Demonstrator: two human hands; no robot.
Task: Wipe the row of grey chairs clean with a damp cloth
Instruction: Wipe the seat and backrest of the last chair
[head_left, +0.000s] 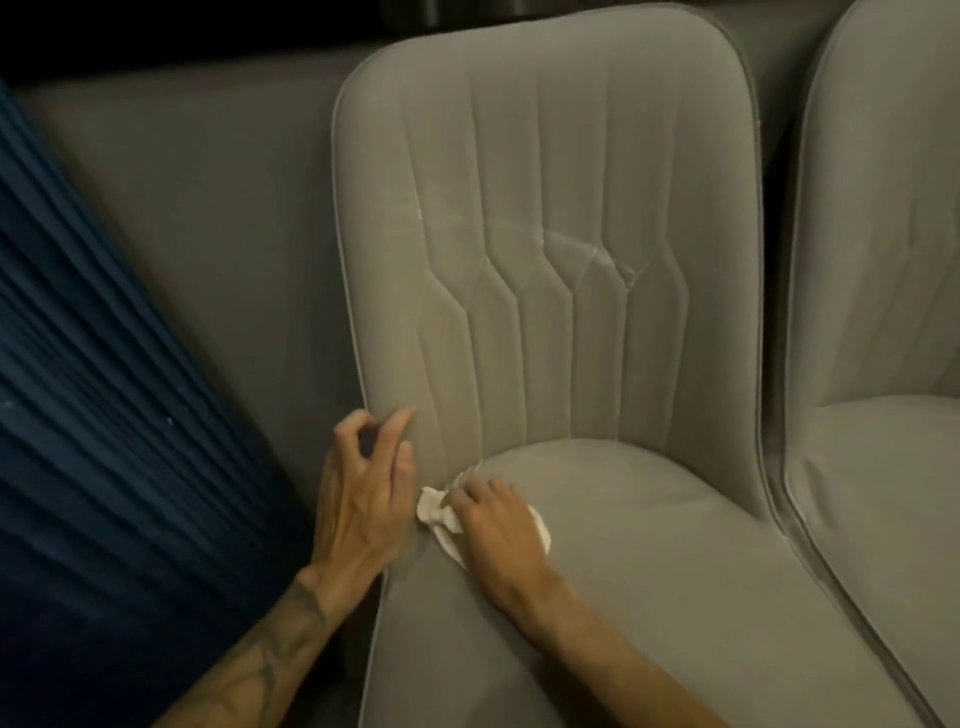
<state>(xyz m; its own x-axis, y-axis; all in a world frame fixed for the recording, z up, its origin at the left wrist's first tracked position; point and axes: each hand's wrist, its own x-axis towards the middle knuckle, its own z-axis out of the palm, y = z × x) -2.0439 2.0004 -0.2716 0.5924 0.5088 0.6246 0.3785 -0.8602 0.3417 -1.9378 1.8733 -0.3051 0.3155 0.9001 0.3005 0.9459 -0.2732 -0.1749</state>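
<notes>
White cloth, bunched in the gripping right hand, should press deep along the grey chair seat crease; left hand, loosely curled and empty, braces the backrest.

so the cloth sat on the chair at the back-left corner of its seat, under the right hand, left hand just left of it against the backrest edge, another chair close on the right, curtain off left
</notes>
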